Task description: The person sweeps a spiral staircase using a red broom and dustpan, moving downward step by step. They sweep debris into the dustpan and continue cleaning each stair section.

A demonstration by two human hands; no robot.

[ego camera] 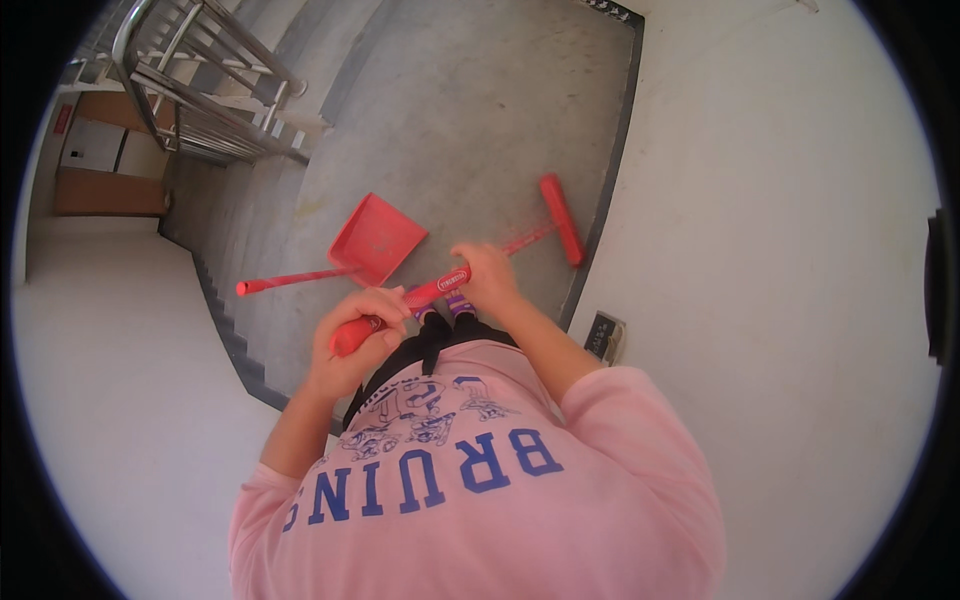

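My left hand (360, 330) is closed around the top end of the red handle of a broom (562, 221). Lower on the same handle, my right hand (487, 277) grips it near an oval label. The broom's red head rests on the grey floor close to the dark skirting on the right, slightly blurred. A red long-handled dustpan (384, 236) lies on the floor ahead of my feet, its handle pointing left, and neither hand touches it.
Steps (262, 225) go down on the left, beside a metal railing (202, 112); more steps rise at the top left. A white wall (750, 225) runs along the right, with a small dark box (604, 336) low on it.
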